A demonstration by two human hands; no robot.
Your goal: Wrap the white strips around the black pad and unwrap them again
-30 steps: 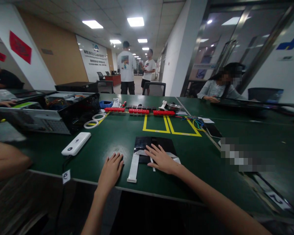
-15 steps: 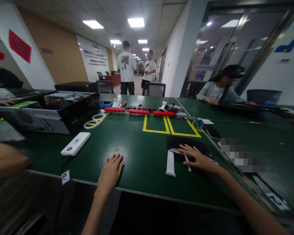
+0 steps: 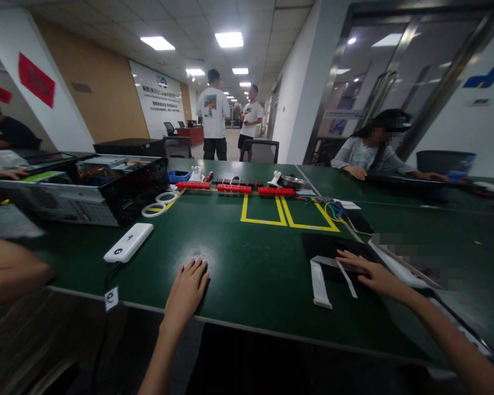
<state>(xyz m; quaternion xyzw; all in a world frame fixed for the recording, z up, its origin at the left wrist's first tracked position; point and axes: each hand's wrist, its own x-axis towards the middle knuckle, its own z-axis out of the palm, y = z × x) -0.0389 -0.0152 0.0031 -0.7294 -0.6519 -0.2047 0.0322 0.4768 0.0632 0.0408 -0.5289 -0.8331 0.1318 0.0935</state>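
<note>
My left hand point(image 3: 186, 291) lies flat and open on the green table point(image 3: 247, 263) near its front edge, holding nothing. My right hand point(image 3: 370, 272) rests palm-down with fingers spread on a flat black panel point(image 3: 325, 247) at the right side of the table. A white ribbon cable point(image 3: 319, 282) trails from the panel toward the front edge, with a thinner white strip point(image 3: 346, 278) beside it under my fingers.
A white power bank point(image 3: 128, 242) lies to the left, behind it an open computer case point(image 3: 78, 189) and white tape rolls point(image 3: 153, 208). Yellow tape boxes point(image 3: 286, 211), red blocks point(image 3: 234, 188) and coloured wires point(image 3: 331, 208) sit further back. People sit left and right; two stand beyond.
My right hand has slid the black panel with its white cables from the middle of the table to the right side. My left hand has stayed in place.
</note>
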